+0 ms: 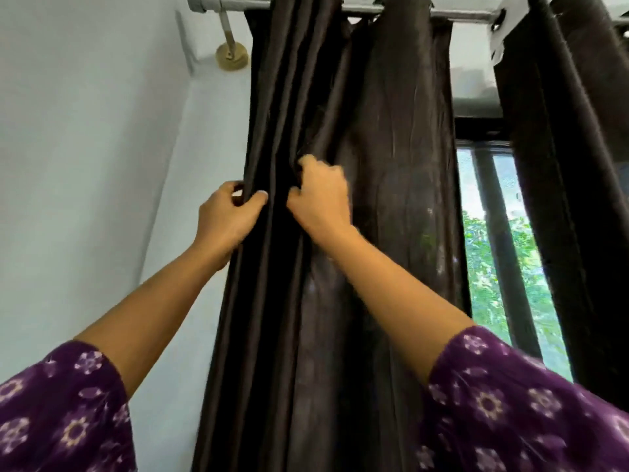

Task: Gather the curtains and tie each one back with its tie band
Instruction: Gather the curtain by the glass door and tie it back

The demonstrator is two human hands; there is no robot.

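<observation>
Now, your left hand point(231, 212) and right hand point(320, 201) each pinch folds of the dark brown fabric curtain point(391, 158); bunch them evenly.

Pale, plain wall point(85, 148) across the left, washed in soft, even light, brass bracket point(232, 56) high up on it carrying a silvery rod point(360, 8) along the top; far right, dark-framed window point(467, 185) with an upright bar point(500, 253), bright daylight and green leaves point(485, 260) beyond the glass
</observation>
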